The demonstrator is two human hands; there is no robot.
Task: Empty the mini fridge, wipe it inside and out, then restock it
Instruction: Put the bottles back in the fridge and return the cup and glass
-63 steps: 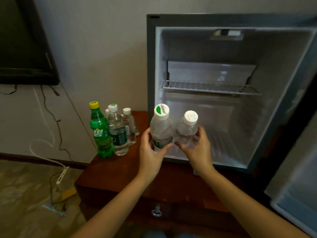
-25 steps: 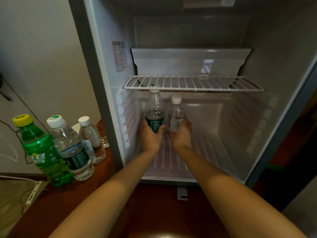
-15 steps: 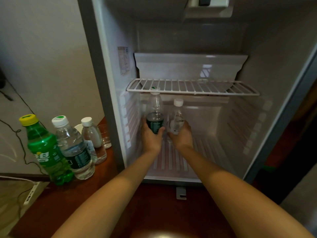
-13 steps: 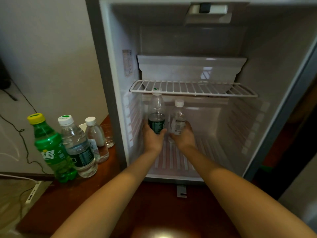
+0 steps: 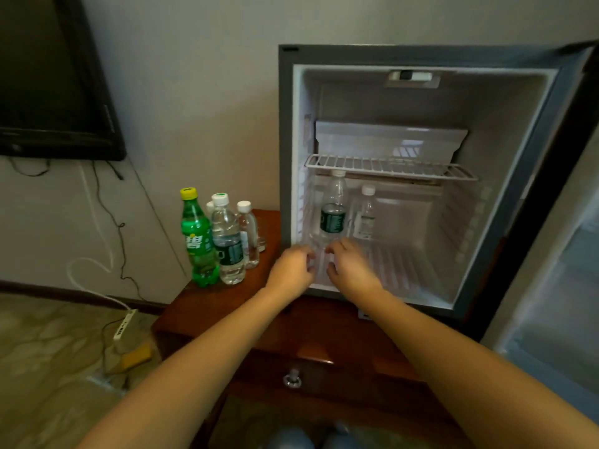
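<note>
Head: left hand (image 5: 292, 268) and right hand (image 5: 351, 268), each grip loosely curled, empty.

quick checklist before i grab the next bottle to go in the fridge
1. Hands free: left hand and right hand hold nothing: ok.
2. The tall clear water bottle with dark green label stands upright inside the white mini fridge: ok.
3. The small clear white-capped bottle is upright beside it: ok.
4. Bare fridge floor to their right: ok.
5. The green soda bottle with yellow cap is upright on the brown wooden cabinet, left of the left hand: ok.
6. Interior wiped dry: cannot tell.
</note>
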